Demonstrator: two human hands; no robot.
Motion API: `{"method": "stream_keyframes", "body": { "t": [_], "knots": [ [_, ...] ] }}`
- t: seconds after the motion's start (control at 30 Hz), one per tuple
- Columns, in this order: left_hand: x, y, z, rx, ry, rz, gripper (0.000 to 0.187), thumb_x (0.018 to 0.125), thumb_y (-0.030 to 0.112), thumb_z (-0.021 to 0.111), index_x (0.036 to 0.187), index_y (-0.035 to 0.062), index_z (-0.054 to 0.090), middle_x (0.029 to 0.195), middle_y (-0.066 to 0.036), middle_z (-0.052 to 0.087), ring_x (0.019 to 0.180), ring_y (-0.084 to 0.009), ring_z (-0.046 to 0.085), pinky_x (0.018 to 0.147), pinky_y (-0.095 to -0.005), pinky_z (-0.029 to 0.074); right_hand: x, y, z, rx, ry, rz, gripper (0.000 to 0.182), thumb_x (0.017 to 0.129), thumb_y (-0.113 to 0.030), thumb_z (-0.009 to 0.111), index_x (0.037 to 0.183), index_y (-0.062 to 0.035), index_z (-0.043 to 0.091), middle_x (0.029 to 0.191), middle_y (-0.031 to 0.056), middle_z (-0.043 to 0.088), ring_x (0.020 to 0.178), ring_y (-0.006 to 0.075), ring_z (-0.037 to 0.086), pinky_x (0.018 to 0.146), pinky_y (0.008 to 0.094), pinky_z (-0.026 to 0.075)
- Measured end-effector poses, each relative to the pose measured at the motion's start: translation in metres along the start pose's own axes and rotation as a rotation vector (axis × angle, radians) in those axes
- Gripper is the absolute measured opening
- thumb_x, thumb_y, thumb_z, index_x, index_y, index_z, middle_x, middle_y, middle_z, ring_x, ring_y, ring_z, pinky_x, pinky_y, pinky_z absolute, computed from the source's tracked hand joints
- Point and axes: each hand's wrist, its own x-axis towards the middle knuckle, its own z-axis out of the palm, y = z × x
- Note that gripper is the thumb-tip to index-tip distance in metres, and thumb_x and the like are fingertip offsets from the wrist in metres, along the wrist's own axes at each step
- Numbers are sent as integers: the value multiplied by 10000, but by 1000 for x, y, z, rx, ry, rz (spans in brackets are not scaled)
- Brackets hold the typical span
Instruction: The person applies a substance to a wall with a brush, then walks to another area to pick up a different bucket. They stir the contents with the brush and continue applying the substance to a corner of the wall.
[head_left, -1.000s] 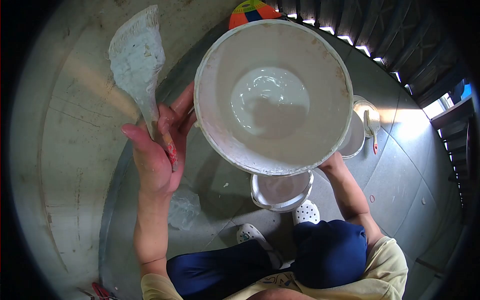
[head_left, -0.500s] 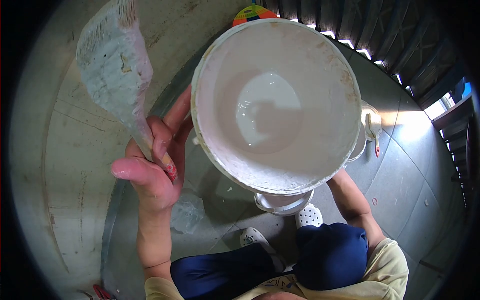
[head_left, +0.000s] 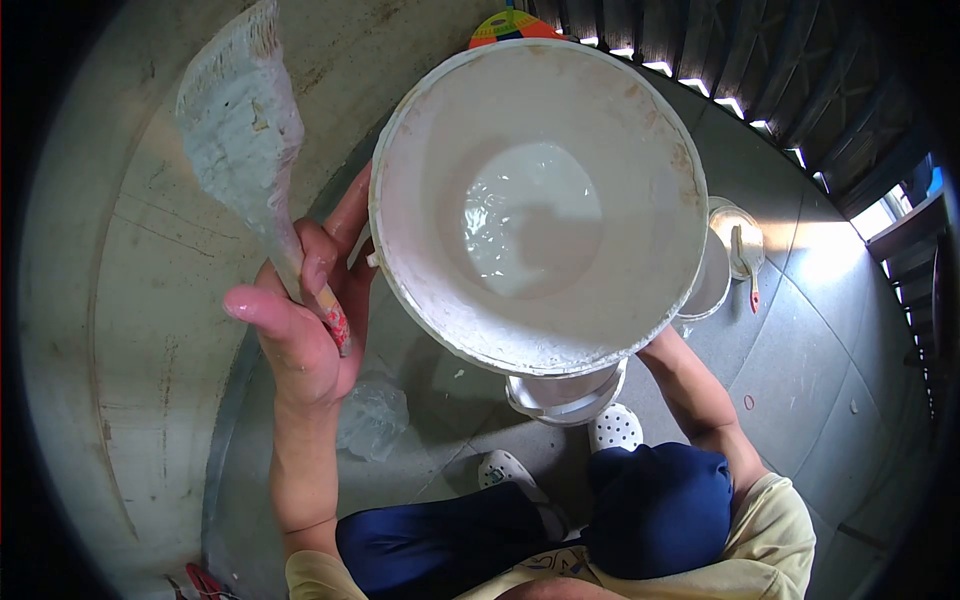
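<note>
My left hand [head_left: 305,335] holds a wide paintbrush [head_left: 245,135] by its short, red-marked handle, thumb apart and bristles up. White paint coats the brush. Fingers of this hand also reach behind the left side of a big white bucket [head_left: 430,310], which is raised and tilted so its mouth faces me. White liquid paint [head_left: 530,220] lies at the bottom, and dried paint crusts the rim. My right hand [head_left: 655,342] goes behind the bucket's lower right side and supports it; its fingers are hidden.
A smaller white bucket [head_left: 570,400] stands below the big one, near my white clogs [head_left: 615,428]. Another white container [head_left: 712,280] and a tub with a second brush [head_left: 745,250] stand right. A clear plastic bag [head_left: 375,420] lies on the tiles. A curved wall [head_left: 140,300] rises left.
The big bucket has shifted slightly left and up, uncovering more of the container at right. The brush has turned a little more upright, and the paint's surface ripples differently.
</note>
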Motion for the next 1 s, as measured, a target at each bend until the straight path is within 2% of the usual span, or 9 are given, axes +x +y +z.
{"method": "stream_keyframes", "body": {
  "t": [0.43,0.67,0.83,0.9,1.0],
  "knots": [
    [-2,-3,3,-30,-34,-24,617,794,762,311,738,147,306,1459,-269,245,1334,-323,275,1094,-437,201,0,0,2,6,14,-18,984,580,-344,859,1367,-40,350,1415,225,298,1305,385,306,1064,473,271],
    [2,-9,-5,-37,16,-4,621,793,762,323,732,144,299,1442,-264,287,1311,-310,305,1086,-435,224,3,-10,11,-18,25,-47,987,580,-345,859,1368,-41,348,1417,225,295,1309,387,301,1066,475,267],
    [24,26,-16,-193,113,-36,628,789,763,335,723,139,311,1439,-257,299,1297,-320,321,1072,-431,248,30,-71,19,-83,52,-152,990,579,-346,859,1370,-41,347,1418,225,293,1311,388,298,1068,477,264],
    [35,59,-17,-351,231,-47,634,788,765,335,711,136,330,1438,-247,309,1286,-332,335,1067,-427,256,47,-116,21,-119,51,-227,991,579,-346,859,1370,-41,347,1419,225,293,1312,389,296,1068,477,263],
    [41,126,-19,-310,348,-39,624,802,758,313,695,144,343,1422,-238,343,1280,-327,347,1075,-440,242,74,-195,22,-171,71,-385,992,579,-347,859,1371,-41,346,1420,226,291,1314,389,294,1069,478,261]
  ]
}}
